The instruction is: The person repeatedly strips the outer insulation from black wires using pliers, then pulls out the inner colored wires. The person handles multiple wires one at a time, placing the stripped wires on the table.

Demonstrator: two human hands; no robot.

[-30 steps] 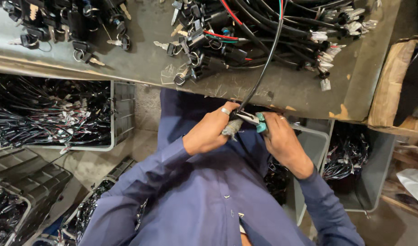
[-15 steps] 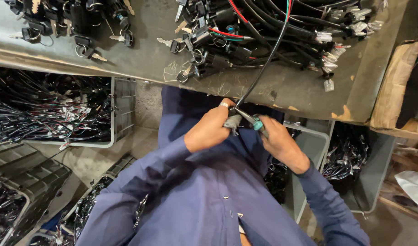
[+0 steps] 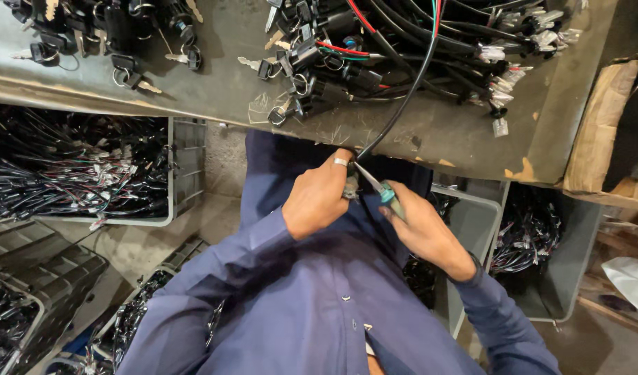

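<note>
Two hands at work: left hand [image 3: 319,201] pinching black cable [image 3: 402,104] end; right hand [image 3: 423,229] fingers gripping teal-handled pliers [image 3: 378,187]. Crimping step; next needs steady squeeze.

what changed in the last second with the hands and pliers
Little changed. The left hand and right hand stayed together below the table edge; the view shifted slightly. The right still holds the teal-handled pliers at the end of the black cable that the left grips.
</note>
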